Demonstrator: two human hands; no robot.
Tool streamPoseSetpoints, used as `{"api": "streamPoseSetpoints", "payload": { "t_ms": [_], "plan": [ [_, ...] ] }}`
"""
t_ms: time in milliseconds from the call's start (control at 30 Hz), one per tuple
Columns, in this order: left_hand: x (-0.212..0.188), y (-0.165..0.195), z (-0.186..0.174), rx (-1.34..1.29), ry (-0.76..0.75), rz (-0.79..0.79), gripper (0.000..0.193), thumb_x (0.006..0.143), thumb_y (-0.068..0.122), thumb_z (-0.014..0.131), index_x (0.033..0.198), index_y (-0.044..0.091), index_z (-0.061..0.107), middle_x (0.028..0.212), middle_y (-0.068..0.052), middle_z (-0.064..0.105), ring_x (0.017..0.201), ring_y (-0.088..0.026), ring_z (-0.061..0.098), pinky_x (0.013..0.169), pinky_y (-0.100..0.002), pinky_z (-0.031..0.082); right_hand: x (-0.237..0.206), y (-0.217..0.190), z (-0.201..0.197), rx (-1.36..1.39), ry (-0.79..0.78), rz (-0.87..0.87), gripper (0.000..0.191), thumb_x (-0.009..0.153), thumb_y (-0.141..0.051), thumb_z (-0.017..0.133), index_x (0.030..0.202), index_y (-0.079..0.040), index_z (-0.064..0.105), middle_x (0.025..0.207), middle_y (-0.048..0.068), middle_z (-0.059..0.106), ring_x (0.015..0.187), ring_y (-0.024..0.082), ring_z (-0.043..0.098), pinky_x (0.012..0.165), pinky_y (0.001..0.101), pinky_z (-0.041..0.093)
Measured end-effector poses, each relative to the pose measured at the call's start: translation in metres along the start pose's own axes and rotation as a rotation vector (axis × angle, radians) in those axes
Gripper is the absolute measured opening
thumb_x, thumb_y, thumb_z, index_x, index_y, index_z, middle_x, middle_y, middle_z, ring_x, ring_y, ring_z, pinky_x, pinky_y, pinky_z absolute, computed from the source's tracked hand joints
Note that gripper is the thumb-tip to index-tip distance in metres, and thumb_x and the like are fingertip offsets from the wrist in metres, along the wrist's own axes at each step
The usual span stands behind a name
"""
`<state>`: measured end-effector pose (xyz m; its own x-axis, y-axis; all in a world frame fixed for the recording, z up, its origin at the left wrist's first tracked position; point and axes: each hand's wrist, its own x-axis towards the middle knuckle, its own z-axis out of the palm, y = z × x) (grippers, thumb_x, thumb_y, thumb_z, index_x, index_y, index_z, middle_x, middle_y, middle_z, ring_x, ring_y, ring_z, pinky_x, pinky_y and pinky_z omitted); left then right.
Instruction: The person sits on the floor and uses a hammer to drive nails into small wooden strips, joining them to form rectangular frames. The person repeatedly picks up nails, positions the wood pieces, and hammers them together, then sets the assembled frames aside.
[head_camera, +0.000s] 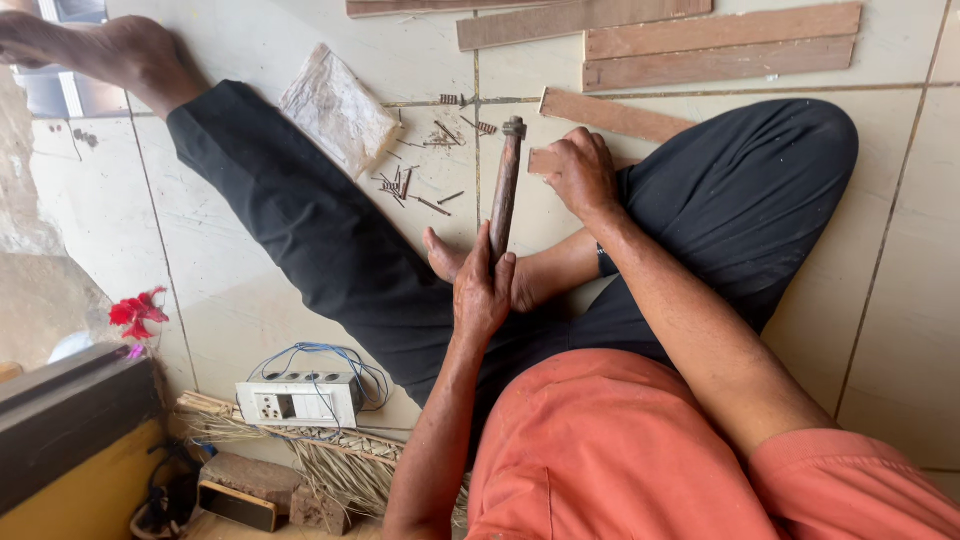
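While my left hand (483, 290) grips the hammer (505, 185) by its wooden handle, my right hand (580, 172) pins the small wood strip (541, 160) on the tile floor (900, 260). Nails (405, 185): scattered near. Best kept steady, I judge, fingers off the strike point.

One package shows: a flat, rectangular clear plastic packet (338, 108) with pale, whitish contents lies tilted on the tiled floor (250, 300), just beside a black trouser leg (300, 230) and near scattered nails (415, 185). No labels, signs or screens are in view.
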<state>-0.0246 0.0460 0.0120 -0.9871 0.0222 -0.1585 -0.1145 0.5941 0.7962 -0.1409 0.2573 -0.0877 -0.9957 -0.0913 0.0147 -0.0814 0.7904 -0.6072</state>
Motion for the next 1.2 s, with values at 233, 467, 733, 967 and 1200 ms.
{"api": "streamPoseSetpoints", "payload": {
  "t_ms": [233,467,733,967,1200],
  "plan": [
    [-0.027,-0.011,-0.022,-0.289,-0.093,-0.526,0.060,0.098,0.033,0.062,0.152,0.011,0.050,0.068,-0.011,0.067,0.057,-0.020,0.066,0.059,-0.036,0.054,0.016,-0.033,-0.004,0.081,0.111,-0.142,0.052,0.076,-0.015,0.089,0.123,-0.003,0.069,0.119,0.015,0.062,0.112,0.036,0.057,0.098,0.0466,0.047],
    [-0.024,-0.032,-0.028,-0.477,-0.117,-0.536,0.060,0.097,0.033,0.061,0.151,0.009,0.050,0.068,-0.005,0.065,0.052,-0.015,0.061,0.053,-0.034,0.051,0.106,-0.090,0.043,0.042,-0.168,-0.338,0.015,0.092,-0.012,0.082,0.107,-0.012,0.078,0.110,0.007,0.070,0.109,0.030,0.063,0.098,0.0434,0.051],
    [-0.016,-0.050,-0.037,-0.514,-0.159,-0.605,0.064,0.095,0.039,0.062,0.151,0.008,0.050,0.065,-0.010,0.066,0.053,-0.017,0.065,0.056,-0.034,0.053,0.165,-0.153,0.105,-0.161,-0.208,-0.507,0.033,0.084,-0.007,0.079,0.116,-0.014,0.079,0.118,0.004,0.067,0.102,0.026,0.066,0.089,0.0387,0.055],
    [-0.011,-0.058,-0.038,-0.533,-0.171,-0.587,0.068,0.092,0.042,0.066,0.148,0.007,0.051,0.067,-0.010,0.068,0.056,-0.019,0.068,0.059,-0.035,0.055,0.195,-0.173,0.129,-0.454,-0.308,-0.680,0.014,0.091,-0.012,0.080,0.102,-0.021,0.080,0.104,0.002,0.068,0.097,0.020,0.064,0.086,0.0368,0.057],
    [-0.016,-0.068,-0.029,-0.505,-0.158,-0.566,0.069,0.091,0.043,0.066,0.148,0.006,0.051,0.072,-0.013,0.070,0.059,-0.021,0.070,0.062,-0.036,0.055,0.196,-0.175,0.131,-0.737,-0.487,-0.654,0.016,0.089,0.000,0.065,0.102,-0.003,0.074,0.099,0.016,0.067,0.090,0.024,0.063,0.083,0.0413,0.055]
  ]
}}
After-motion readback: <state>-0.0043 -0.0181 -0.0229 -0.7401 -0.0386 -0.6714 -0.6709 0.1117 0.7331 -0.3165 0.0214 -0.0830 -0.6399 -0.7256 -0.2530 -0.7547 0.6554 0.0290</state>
